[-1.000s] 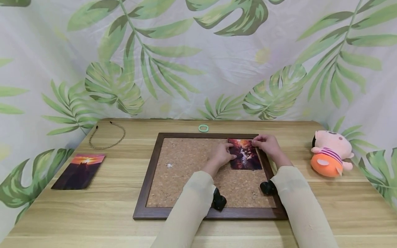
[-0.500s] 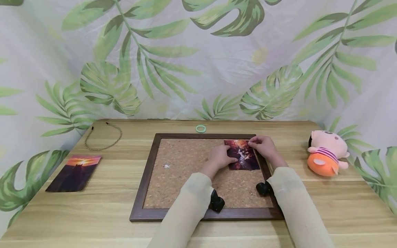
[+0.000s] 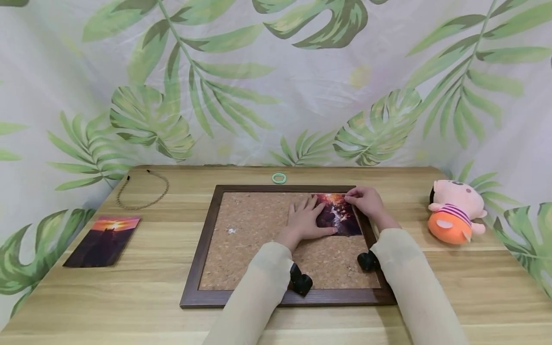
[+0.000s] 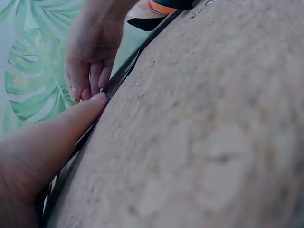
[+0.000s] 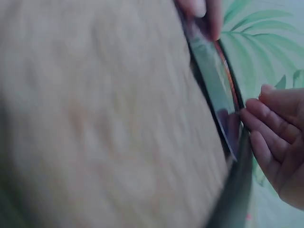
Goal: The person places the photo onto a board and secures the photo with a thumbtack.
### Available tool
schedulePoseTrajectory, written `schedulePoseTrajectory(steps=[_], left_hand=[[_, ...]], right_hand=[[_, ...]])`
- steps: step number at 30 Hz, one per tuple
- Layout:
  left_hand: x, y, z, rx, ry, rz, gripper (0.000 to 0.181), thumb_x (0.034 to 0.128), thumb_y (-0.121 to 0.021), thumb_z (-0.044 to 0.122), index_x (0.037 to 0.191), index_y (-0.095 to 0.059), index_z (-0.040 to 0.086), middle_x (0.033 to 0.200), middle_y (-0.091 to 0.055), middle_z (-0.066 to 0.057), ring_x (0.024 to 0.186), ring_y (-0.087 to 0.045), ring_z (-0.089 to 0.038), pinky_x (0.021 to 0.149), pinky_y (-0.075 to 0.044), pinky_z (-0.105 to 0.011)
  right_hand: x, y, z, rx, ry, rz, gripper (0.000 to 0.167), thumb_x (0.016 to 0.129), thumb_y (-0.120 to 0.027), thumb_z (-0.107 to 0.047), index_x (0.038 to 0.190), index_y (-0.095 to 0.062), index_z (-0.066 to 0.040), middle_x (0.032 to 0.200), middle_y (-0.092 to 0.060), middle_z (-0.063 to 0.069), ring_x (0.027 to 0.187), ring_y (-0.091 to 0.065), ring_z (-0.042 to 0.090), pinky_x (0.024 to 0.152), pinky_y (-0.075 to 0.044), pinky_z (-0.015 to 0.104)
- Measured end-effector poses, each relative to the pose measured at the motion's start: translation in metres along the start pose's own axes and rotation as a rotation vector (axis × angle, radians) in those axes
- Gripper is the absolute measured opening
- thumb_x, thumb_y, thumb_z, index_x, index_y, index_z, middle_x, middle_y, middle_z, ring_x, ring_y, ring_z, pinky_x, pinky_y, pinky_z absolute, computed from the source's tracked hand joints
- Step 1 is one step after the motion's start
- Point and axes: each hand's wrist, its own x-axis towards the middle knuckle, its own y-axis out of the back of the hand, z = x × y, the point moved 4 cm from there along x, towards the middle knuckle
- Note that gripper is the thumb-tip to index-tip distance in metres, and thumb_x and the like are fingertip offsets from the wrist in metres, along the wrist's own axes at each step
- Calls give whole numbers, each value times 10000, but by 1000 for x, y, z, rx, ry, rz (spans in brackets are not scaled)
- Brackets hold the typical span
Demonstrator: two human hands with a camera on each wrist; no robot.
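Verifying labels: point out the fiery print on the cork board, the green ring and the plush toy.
Fiery print [image 3: 343, 215]: head view, pale streaks mid-print.
Green ring [image 3: 279, 182]: head view, near side of its band.
Plush toy [image 3: 457, 212]: head view, striped middle.

Head cam: high, near side of the table, facing forward and down. Widest and farthest; fits the whole rectangular cork board in a dark brown wooden frame [image 3: 250, 235] plus the white, green-leaf-print fabric backdrop [image 3: 310, 96].

Left wrist cam: very close, skimming the cork, rolled so the board edge runs diagonally; faces the right hand [image 3: 368, 203].

Right wrist cam: equally close, blurred cork filling its left side; right hand at right, left hand [image 3: 304, 223] fingertips at top.

Both wrist views share cork, both hands and backdrop.
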Motion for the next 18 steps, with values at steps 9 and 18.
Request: schedulePoseTrajectory(steps=[9, 18], left_hand=[[1, -4, 0, 77, 2, -30, 979, 586, -410, 802, 1384, -186, 281, 1433, -35, -74, 1286, 4, -233, 958, -12, -524], [2, -6, -2, 70, 18, -15, 967, 584, -430, 794, 1378, -206, 288, 1428, -32, -113, 1285, -8, -241, 960, -14, -517]], right_hand=[[13, 0, -22, -17, -57, -123, 202, 824, -570, -124, 900, -626, 54, 798, -591, 134, 716, -510, 238, 627, -403, 317], [22, -18, -19, 186, -121, -62, 186, 826, -563, -57, 902, -593, 111, 780, -574, 164, 699, -535, 271, 619, -452, 325]])
